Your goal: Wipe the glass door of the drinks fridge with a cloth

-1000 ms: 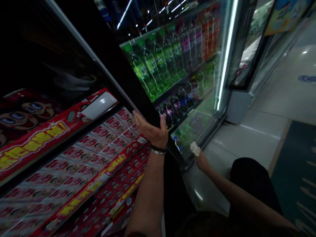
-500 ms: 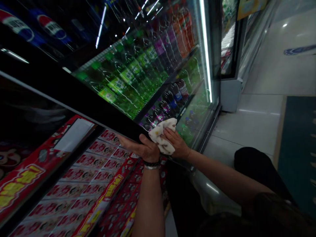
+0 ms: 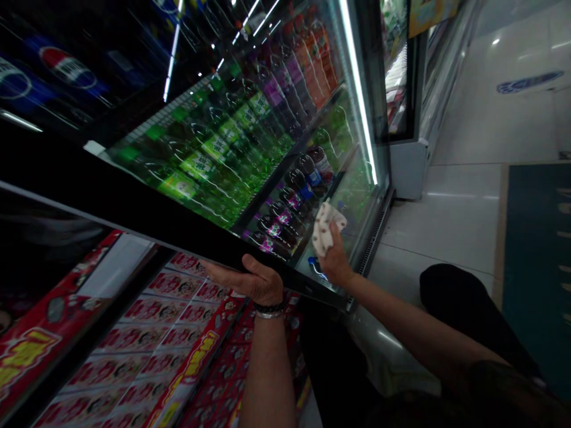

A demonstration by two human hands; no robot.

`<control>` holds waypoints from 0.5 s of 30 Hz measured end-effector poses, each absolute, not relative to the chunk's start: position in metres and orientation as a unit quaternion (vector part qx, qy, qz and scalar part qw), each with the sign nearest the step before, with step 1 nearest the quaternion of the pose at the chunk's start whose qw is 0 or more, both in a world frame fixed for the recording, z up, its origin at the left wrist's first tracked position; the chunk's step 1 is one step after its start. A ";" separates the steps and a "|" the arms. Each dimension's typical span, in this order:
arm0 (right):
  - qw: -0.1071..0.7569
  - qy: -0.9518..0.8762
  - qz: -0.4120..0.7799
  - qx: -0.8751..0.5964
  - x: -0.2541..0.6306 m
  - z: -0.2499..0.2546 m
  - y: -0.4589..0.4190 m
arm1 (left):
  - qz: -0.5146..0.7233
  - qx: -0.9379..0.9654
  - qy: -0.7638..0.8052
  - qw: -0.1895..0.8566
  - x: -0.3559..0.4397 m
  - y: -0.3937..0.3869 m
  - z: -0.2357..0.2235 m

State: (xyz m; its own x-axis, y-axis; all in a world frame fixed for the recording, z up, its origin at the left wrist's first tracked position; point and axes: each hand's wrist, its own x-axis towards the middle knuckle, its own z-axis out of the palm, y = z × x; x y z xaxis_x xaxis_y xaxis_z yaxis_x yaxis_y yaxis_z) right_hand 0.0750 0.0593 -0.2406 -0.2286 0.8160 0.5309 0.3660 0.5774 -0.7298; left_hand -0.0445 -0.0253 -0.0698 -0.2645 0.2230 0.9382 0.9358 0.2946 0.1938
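Observation:
My right hand [image 3: 335,261] is closed around a white cloth [image 3: 325,229] with small brown spots, over the lower part of the glass door [image 3: 343,196] of a drinks cooler. My left hand [image 3: 254,280] grips the black door frame [image 3: 178,217], thumb on its front and fingers stretched along its outer edge. A dark bracelet and a silvery one circle the left wrist. Behind the glass stand rows of green bottles [image 3: 209,154] and a lower row of dark bottles [image 3: 285,205].
Red boxed goods [image 3: 147,321] are stacked at the lower left, close to my left arm. A floor-level grille [image 3: 377,232] runs along the cooler's base. Another cooler [image 3: 408,169] stands beyond, and a dark green mat [image 3: 535,267] lies on the tiled floor at right.
My right hand has moved the cloth from the door frame beside my left hand rightward onto the glass. The left hand stays on the frame, and the view has shifted slightly.

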 end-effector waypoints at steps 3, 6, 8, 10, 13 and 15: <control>0.517 -0.801 0.188 -0.237 0.066 -0.178 0.028 | -0.414 -0.425 -0.682 0.428 -0.048 -0.026 -0.071; 0.514 -0.829 0.151 -0.161 0.064 -0.152 0.035 | -0.416 -0.423 -0.681 0.429 -0.049 -0.027 -0.071; 0.541 -0.805 0.152 -0.188 0.064 -0.170 0.064 | -0.418 -0.429 -0.675 0.430 -0.049 -0.028 -0.071; 0.567 -0.757 0.183 -0.270 0.066 -0.208 0.102 | -0.412 -0.436 -0.673 0.433 -0.048 -0.028 -0.070; 0.499 -0.708 0.234 -0.442 0.077 -0.275 0.153 | -0.405 -0.431 -0.677 0.438 -0.048 -0.027 -0.070; 0.412 -0.728 0.239 -0.493 0.089 -0.307 0.171 | -0.406 -0.422 -0.680 0.441 -0.048 -0.027 -0.070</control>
